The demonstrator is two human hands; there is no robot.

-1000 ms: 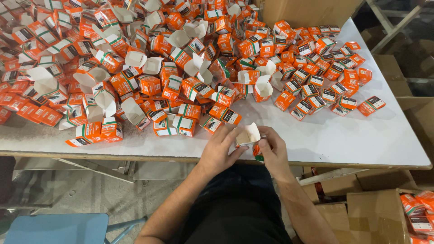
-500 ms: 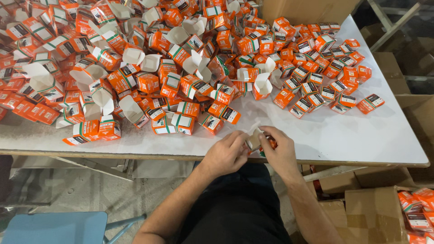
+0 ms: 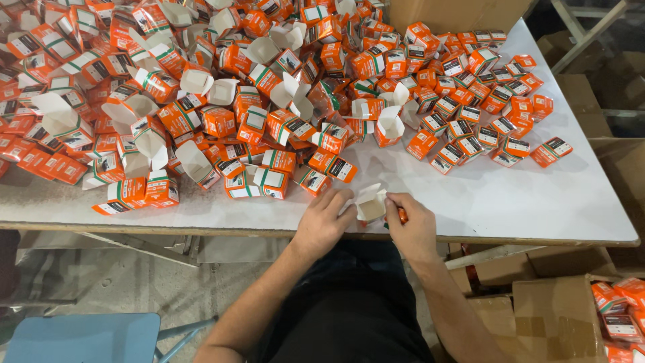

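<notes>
Both of my hands hold one small orange and white carton (image 3: 371, 206) at the near edge of the white table (image 3: 510, 202). Its white flaps stand open at the top. My left hand (image 3: 322, 222) grips its left side, fingers curled against it. My right hand (image 3: 411, 225) grips its right side, where a strip of orange shows between the fingers. A big heap of similar orange cartons (image 3: 201, 101) covers the left and back of the table, many with open white flaps. Closed cartons (image 3: 484, 121) lie in loose rows at the right.
Brown cardboard boxes (image 3: 551, 309) stand on the floor at the lower right, with more orange cartons (image 3: 621, 309) beside them. Another cardboard box (image 3: 457, 13) sits at the table's far edge. A blue stool (image 3: 80, 339) is at the lower left.
My hands have shifted slightly along the table edge while turning the carton. Its white flaps now stand open between my fingers.
</notes>
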